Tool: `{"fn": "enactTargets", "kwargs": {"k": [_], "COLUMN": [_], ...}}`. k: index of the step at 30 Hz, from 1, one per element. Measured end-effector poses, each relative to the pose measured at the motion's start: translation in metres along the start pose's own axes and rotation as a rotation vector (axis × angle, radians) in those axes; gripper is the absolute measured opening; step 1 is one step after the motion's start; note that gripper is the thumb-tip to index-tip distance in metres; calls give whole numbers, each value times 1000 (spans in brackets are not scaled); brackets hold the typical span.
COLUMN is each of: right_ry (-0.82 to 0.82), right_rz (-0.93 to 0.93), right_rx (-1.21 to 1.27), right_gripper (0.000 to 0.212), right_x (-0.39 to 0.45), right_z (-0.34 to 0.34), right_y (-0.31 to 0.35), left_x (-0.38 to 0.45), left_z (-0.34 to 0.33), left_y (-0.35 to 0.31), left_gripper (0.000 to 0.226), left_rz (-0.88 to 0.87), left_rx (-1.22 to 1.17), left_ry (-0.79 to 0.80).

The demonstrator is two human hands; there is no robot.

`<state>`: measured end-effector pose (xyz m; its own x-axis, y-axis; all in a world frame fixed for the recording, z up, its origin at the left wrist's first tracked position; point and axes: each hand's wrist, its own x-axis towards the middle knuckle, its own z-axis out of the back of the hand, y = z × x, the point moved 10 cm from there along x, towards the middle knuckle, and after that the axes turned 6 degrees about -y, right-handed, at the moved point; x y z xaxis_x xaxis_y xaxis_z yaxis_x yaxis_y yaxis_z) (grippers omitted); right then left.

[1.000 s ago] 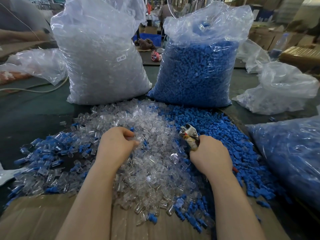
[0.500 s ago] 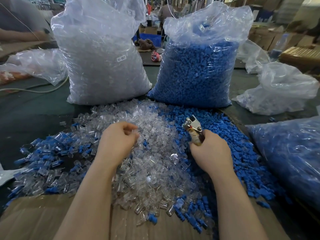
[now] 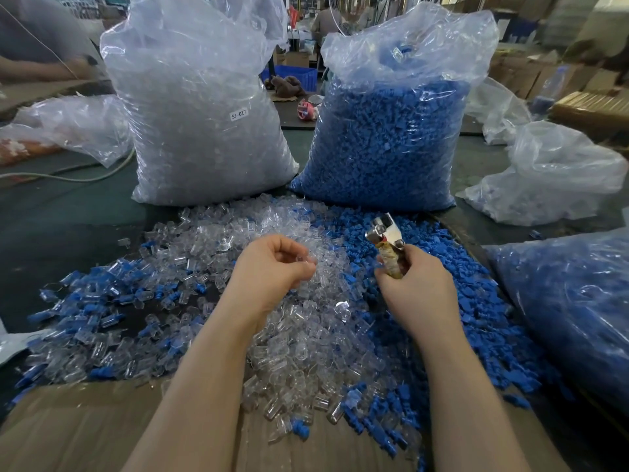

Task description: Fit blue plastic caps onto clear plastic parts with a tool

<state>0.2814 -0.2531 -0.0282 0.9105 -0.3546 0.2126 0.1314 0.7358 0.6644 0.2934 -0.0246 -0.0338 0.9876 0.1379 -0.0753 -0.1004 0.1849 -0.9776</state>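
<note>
A heap of clear plastic parts [image 3: 306, 342] covers the middle of the table. Loose blue caps [image 3: 476, 311] lie to its right. Above the clear heap, my left hand [image 3: 269, 270] is raised and pinches one clear part [image 3: 304, 264] at its fingertips. My right hand [image 3: 415, 287] grips a metal plier-like tool [image 3: 386, 240] by its tape-wrapped handle, jaws pointing up and away. The jaws look empty. Parts with blue caps fitted [image 3: 98, 301] are spread at the left.
Two tall bags stand behind the heaps: clear parts [image 3: 200, 124] on the left, blue caps [image 3: 391, 137] on the right. Another bag of blue pieces [image 3: 571, 308] lies at the right edge. Brown cardboard [image 3: 85, 427] covers the near edge. Crumpled plastic bags [image 3: 551, 178] sit at the far right.
My left hand has lifted off the clear heap with one clear part pinched. My right hand has raised the tool and tilted it upright.
</note>
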Motion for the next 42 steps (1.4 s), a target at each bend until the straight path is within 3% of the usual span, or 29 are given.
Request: {"fn": "enactTargets", "kwargs": {"k": [3, 7, 14, 20, 23, 31, 34, 42], "right_ry": [-9, 129, 186, 158, 102, 107, 79, 22], "right_rz": [-9, -23, -17, -13, -44, -90, -70, 72], "right_rx": [-194, -301, -416, -397, -265, 364, 444, 551], "right_gripper": [16, 17, 15, 16, 20, 11, 13, 14], "right_x": [0, -3, -9, -10, -6, -6, -5, -7], "right_z": [2, -10, -20, -18, -12, -10, -6, 4], "right_y": [-6, -10, -5, -4, -5, 1, 4, 25], "left_x": [1, 1, -1, 0, -1, -2, -3, -5], "left_z": [2, 8, 5, 3, 1, -10, -13, -19], "left_y": [2, 3, -7, -4, -3, -3, -3, -3], "left_gripper": [20, 24, 21, 14, 10, 14, 22, 9], "left_rz": [-2, -24, -135, -80, -35, 56, 68, 34], "left_rx": [18, 64, 136, 41, -102, -354, -392, -287], "left_ry": [-33, -84, -76, -46, -14, 48, 59, -1]}}
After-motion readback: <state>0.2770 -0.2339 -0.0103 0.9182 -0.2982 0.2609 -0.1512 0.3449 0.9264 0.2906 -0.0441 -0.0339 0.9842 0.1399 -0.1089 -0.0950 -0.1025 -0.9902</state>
